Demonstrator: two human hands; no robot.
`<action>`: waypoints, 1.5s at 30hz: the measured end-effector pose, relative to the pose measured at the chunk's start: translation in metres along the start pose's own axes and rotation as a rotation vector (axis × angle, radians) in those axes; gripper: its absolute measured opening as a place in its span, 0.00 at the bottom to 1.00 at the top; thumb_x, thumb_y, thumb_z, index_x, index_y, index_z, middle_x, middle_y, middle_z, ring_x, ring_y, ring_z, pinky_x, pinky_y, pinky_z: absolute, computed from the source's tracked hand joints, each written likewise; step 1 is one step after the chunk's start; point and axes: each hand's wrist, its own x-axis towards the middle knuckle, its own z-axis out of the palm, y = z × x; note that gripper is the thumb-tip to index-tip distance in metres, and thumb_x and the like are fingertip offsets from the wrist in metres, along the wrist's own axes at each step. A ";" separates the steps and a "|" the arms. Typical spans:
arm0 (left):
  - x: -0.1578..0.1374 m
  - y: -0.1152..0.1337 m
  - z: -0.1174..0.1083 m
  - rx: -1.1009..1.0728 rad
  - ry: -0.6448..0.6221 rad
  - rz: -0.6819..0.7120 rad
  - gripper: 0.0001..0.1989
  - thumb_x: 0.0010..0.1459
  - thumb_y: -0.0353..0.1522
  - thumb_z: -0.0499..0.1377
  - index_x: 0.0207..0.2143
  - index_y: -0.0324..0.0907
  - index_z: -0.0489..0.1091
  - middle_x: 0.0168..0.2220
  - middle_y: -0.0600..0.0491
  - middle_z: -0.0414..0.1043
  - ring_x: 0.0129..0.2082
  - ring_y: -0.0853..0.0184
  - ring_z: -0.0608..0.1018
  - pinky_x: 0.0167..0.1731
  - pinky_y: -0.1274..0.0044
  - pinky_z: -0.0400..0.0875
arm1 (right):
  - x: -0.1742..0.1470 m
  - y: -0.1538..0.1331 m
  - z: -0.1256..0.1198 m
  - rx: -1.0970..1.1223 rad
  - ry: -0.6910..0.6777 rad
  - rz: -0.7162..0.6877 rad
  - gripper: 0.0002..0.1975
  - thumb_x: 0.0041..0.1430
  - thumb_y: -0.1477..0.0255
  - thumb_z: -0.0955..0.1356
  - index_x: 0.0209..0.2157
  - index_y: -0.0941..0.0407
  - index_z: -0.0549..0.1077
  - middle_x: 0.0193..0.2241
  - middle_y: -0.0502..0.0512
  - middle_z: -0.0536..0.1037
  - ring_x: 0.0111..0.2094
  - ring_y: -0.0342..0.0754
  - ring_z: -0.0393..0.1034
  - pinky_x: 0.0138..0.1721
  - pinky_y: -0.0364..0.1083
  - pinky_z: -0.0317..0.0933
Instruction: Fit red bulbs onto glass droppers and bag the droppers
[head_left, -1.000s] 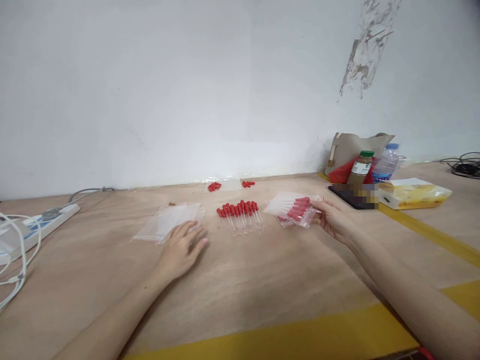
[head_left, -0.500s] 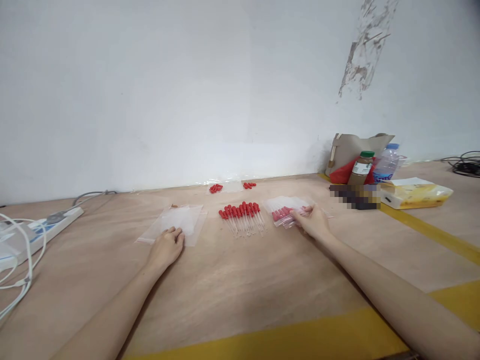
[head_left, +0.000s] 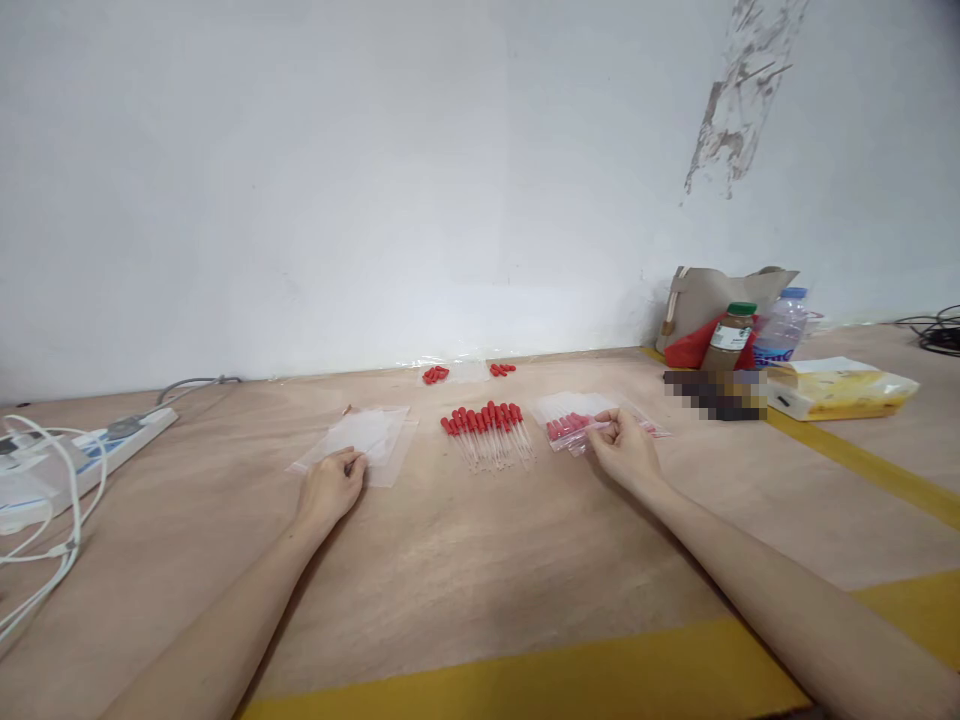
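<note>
My left hand (head_left: pixel 332 487) rests at the near edge of a pile of clear plastic zip bags (head_left: pixel 367 435), fingers curled and thumb against them at the film. At the right, my right hand (head_left: pixel 624 447) pinches the edge of a clear bag (head_left: pixel 561 408). Red-bulbed droppers (head_left: pixel 568 427) lie inside that bag or the stack of bags; how many bags there are I cannot tell. Between the hands, a row of loose droppers (head_left: pixel 486 432) with red rubber bulbs and thin clear stems lies on the table, bulbs pointing away from me.
Small red rubber bulbs (head_left: pixel 436 375) lie near the wall on clear film. A power strip (head_left: pixel 142 425) with white cables stands at left. At right are a tissue pack (head_left: pixel 840 388), a green-capped bottle (head_left: pixel 729 338), a blue-capped bottle (head_left: pixel 781 325) and a beige bag (head_left: pixel 697 295).
My left fingers have curled in closer at the bag edge. The right hand has drawn its fingers together on the bag of droppers. The view has shifted slightly.
</note>
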 end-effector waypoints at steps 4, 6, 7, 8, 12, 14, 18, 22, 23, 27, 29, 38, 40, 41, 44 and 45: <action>0.000 0.002 0.001 -0.020 -0.020 0.076 0.17 0.57 0.33 0.45 0.28 0.41 0.72 0.40 0.49 0.73 0.44 0.62 0.72 0.43 0.76 0.63 | 0.001 0.003 0.001 0.016 -0.007 -0.021 0.11 0.48 0.64 0.62 0.32 0.56 0.64 0.15 0.47 0.66 0.19 0.44 0.61 0.22 0.42 0.52; 0.000 0.002 0.002 -0.024 -0.012 0.058 0.16 0.56 0.33 0.45 0.28 0.42 0.72 0.36 0.49 0.75 0.41 0.61 0.74 0.40 0.76 0.65 | 0.001 0.003 0.002 0.032 -0.015 -0.027 0.10 0.48 0.65 0.62 0.32 0.56 0.64 0.15 0.46 0.66 0.19 0.44 0.61 0.22 0.42 0.52; 0.000 0.001 0.002 -0.025 0.000 0.028 0.15 0.56 0.33 0.46 0.29 0.42 0.72 0.34 0.49 0.75 0.39 0.60 0.75 0.38 0.75 0.65 | 0.001 0.002 0.002 0.037 -0.016 -0.030 0.10 0.48 0.65 0.62 0.32 0.55 0.64 0.16 0.47 0.66 0.19 0.44 0.62 0.22 0.42 0.52; 0.001 0.000 0.001 -0.027 0.014 -0.011 0.14 0.55 0.33 0.47 0.30 0.41 0.72 0.33 0.49 0.75 0.37 0.59 0.75 0.36 0.74 0.66 | 0.000 0.002 0.002 0.042 -0.015 -0.033 0.10 0.49 0.65 0.62 0.32 0.55 0.64 0.16 0.47 0.67 0.19 0.44 0.62 0.22 0.42 0.52; 0.005 -0.007 -0.003 -0.039 0.069 -0.152 0.13 0.52 0.32 0.50 0.35 0.39 0.72 0.33 0.47 0.75 0.36 0.57 0.76 0.33 0.73 0.67 | 0.000 0.001 0.002 0.068 -0.001 -0.045 0.11 0.50 0.64 0.62 0.34 0.56 0.63 0.17 0.48 0.67 0.19 0.44 0.62 0.23 0.42 0.53; 0.005 -0.007 -0.007 -0.111 0.153 -0.159 0.12 0.52 0.31 0.50 0.36 0.40 0.71 0.34 0.48 0.75 0.36 0.59 0.76 0.34 0.73 0.68 | -0.001 -0.001 0.001 0.080 0.024 -0.054 0.12 0.50 0.64 0.62 0.34 0.56 0.63 0.17 0.47 0.66 0.19 0.44 0.61 0.23 0.42 0.53; -0.009 0.013 -0.016 -0.472 0.379 0.165 0.13 0.55 0.32 0.50 0.44 0.40 0.63 0.36 0.50 0.72 0.36 0.65 0.75 0.34 0.77 0.69 | -0.006 -0.010 0.000 0.125 0.059 -0.077 0.13 0.52 0.62 0.61 0.36 0.56 0.63 0.17 0.47 0.64 0.19 0.43 0.59 0.22 0.42 0.53; -0.038 0.050 -0.016 -0.491 0.120 0.813 0.12 0.57 0.24 0.47 0.39 0.42 0.68 0.39 0.50 0.70 0.42 0.67 0.72 0.43 0.74 0.66 | -0.012 -0.020 -0.001 0.256 -0.071 -0.183 0.12 0.53 0.62 0.62 0.34 0.56 0.64 0.18 0.48 0.64 0.19 0.41 0.57 0.20 0.40 0.51; -0.044 0.058 -0.015 -0.499 0.061 0.945 0.14 0.57 0.23 0.47 0.37 0.43 0.69 0.39 0.51 0.71 0.44 0.67 0.71 0.46 0.72 0.64 | -0.014 -0.021 -0.001 0.271 -0.109 -0.228 0.11 0.53 0.62 0.62 0.33 0.56 0.64 0.18 0.47 0.64 0.18 0.41 0.56 0.20 0.40 0.50; -0.053 0.076 -0.006 -0.517 -0.165 1.161 0.12 0.58 0.24 0.50 0.33 0.44 0.72 0.36 0.54 0.74 0.49 0.65 0.68 0.54 0.67 0.55 | -0.019 -0.023 0.000 0.260 -0.241 -0.394 0.08 0.53 0.67 0.63 0.32 0.56 0.66 0.16 0.45 0.60 0.17 0.39 0.54 0.19 0.39 0.48; -0.054 0.078 -0.007 -0.523 -0.197 1.094 0.14 0.59 0.24 0.47 0.35 0.44 0.72 0.41 0.53 0.73 0.51 0.65 0.66 0.53 0.67 0.57 | -0.021 -0.024 0.001 0.245 -0.292 -0.432 0.06 0.53 0.68 0.62 0.31 0.57 0.67 0.16 0.45 0.62 0.17 0.39 0.55 0.19 0.39 0.49; -0.098 0.102 -0.046 -0.296 -0.338 0.739 0.23 0.55 0.42 0.53 0.52 0.46 0.60 0.51 0.48 0.63 0.49 0.57 0.65 0.46 0.65 0.64 | -0.017 -0.037 0.018 0.030 -0.365 -0.278 0.06 0.48 0.74 0.64 0.27 0.58 0.72 0.21 0.51 0.73 0.22 0.41 0.63 0.25 0.40 0.55; -0.096 0.101 -0.046 -0.245 -0.418 0.836 0.22 0.57 0.41 0.51 0.54 0.48 0.58 0.54 0.49 0.60 0.52 0.56 0.63 0.49 0.63 0.61 | -0.007 -0.042 0.025 -0.009 -0.397 -0.211 0.05 0.46 0.75 0.64 0.26 0.59 0.72 0.22 0.51 0.74 0.24 0.42 0.65 0.27 0.40 0.56; -0.092 0.100 -0.045 -0.235 -0.454 0.893 0.21 0.58 0.39 0.50 0.55 0.49 0.57 0.55 0.51 0.58 0.54 0.57 0.61 0.51 0.63 0.58 | 0.000 -0.045 0.029 -0.029 -0.405 -0.177 0.05 0.45 0.76 0.64 0.26 0.59 0.72 0.23 0.52 0.74 0.25 0.42 0.66 0.28 0.39 0.56; -0.080 0.093 -0.039 -0.268 -0.473 0.974 0.18 0.61 0.33 0.45 0.54 0.51 0.58 0.57 0.54 0.55 0.57 0.62 0.57 0.54 0.65 0.53 | 0.021 -0.055 0.045 -0.082 -0.382 -0.071 0.06 0.44 0.76 0.65 0.27 0.59 0.71 0.26 0.53 0.75 0.30 0.43 0.68 0.32 0.40 0.57; -0.078 0.091 -0.037 -0.295 -0.455 0.954 0.18 0.62 0.32 0.45 0.53 0.51 0.59 0.57 0.54 0.55 0.56 0.63 0.58 0.54 0.66 0.54 | 0.027 -0.058 0.051 -0.096 -0.364 -0.037 0.07 0.44 0.75 0.65 0.29 0.59 0.71 0.28 0.54 0.75 0.32 0.44 0.68 0.32 0.40 0.57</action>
